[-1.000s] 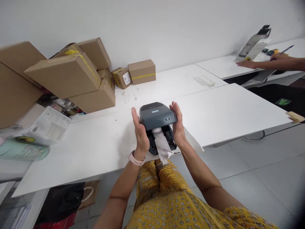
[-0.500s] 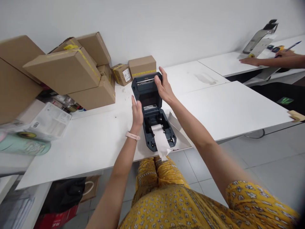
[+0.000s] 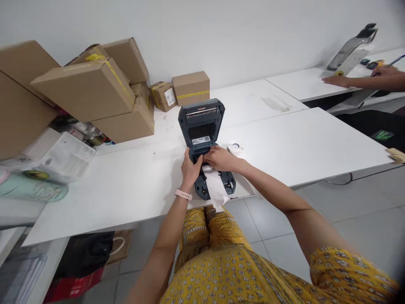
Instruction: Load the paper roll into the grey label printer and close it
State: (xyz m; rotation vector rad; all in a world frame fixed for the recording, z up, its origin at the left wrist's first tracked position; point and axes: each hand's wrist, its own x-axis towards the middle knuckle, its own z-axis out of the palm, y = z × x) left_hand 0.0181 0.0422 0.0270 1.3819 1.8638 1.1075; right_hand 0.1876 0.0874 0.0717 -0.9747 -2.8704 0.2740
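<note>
A dark blue label printer (image 3: 200, 192) stands on the white table before me, its lid (image 3: 204, 126) raised and tilted back. From its base a white paper strip (image 3: 217, 188) runs out over the front edge, with a torn end. My left hand (image 3: 190, 169) wraps the printer's left side, thumb reaching inward over the rim. Bent fingers of my right hand (image 3: 223, 158) dip into the roll compartment; their tips are hidden, so whatever they pinch cannot be made out. Just right of the printer lies a small white roll (image 3: 234, 147).
Cardboard boxes (image 3: 85, 88) are stacked at the back left, with two smaller boxes (image 3: 191, 88) by the wall. A mint-green bottle (image 3: 38, 191) lies far left. At far right, another person's hand (image 3: 337, 81) rests near a clear bottle (image 3: 351, 48); their other hand holds a pen.
Both my hands have left the raised lid and come down to the printer's base. The lid stands up unheld, and the white roll on the right now shows.
</note>
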